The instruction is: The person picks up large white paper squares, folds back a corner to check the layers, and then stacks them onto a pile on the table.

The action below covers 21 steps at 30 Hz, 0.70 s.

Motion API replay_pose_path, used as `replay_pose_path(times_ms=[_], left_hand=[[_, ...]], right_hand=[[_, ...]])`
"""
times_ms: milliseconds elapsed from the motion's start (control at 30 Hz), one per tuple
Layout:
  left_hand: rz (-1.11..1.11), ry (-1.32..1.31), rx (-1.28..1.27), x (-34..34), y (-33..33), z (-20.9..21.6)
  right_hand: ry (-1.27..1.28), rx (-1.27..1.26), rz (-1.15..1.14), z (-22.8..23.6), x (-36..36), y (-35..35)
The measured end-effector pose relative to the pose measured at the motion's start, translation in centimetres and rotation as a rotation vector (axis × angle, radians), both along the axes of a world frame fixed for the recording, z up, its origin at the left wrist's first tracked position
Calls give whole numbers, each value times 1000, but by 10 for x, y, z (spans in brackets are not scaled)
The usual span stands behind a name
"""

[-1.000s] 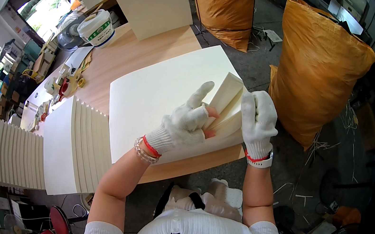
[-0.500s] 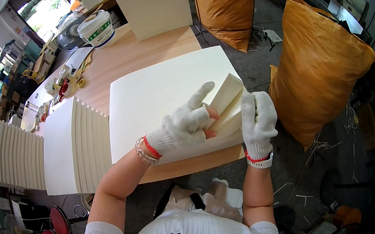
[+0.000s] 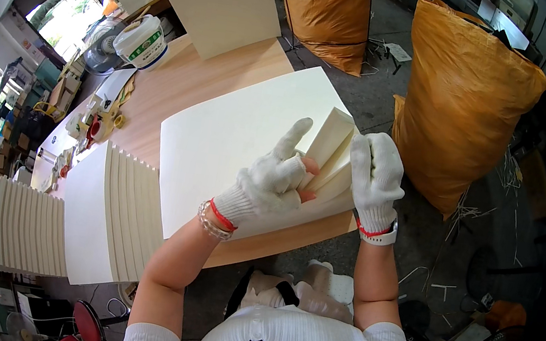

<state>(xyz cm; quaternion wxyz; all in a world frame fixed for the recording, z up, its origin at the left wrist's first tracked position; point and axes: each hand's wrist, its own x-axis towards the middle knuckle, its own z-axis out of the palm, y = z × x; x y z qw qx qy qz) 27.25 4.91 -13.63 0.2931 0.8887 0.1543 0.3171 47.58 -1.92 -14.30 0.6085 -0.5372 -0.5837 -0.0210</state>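
Observation:
A large white cardboard sheet (image 3: 238, 120) lies on the wooden table in front of me, its right end raised into folded, trough-like strips (image 3: 331, 137). My left hand (image 3: 273, 179) is in a white knit glove with bare fingertips showing. One of its fingers points away from me, while the others curl against the near part of the folded strips. At the outer right edge my gloved right hand (image 3: 376, 173) closes round the folded end, its fingers bent together. What lies under the curled fingers of both hands is partly hidden.
Stacks of ridged white panels (image 3: 133, 200) stand at the left. A white bucket (image 3: 141, 40) and an upright board (image 3: 219, 6) are on the table's far side. Large orange sacks (image 3: 463, 106) stand to the right, with paper scraps on the floor. Tape rolls (image 3: 95, 126) lie far left.
Almost nothing differs. Both hands keep their places on the folded end, and the sheet lies as before.

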Motion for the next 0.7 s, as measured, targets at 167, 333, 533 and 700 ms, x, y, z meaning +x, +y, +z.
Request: replay_pose_path(times_ms=[167, 333, 533, 700], left_hand=[[-39, 85, 136, -1, 3, 4], [-39, 74, 78, -2, 7, -2], [25, -12, -32, 2, -2, 1], [-1, 51, 72, 0, 1, 0]], right_hand=[[27, -40, 36, 0, 2, -3], [11, -7, 10, 2, -1, -2], [12, 5, 11, 0, 0, -2], [42, -16, 34, 0, 1, -5]])
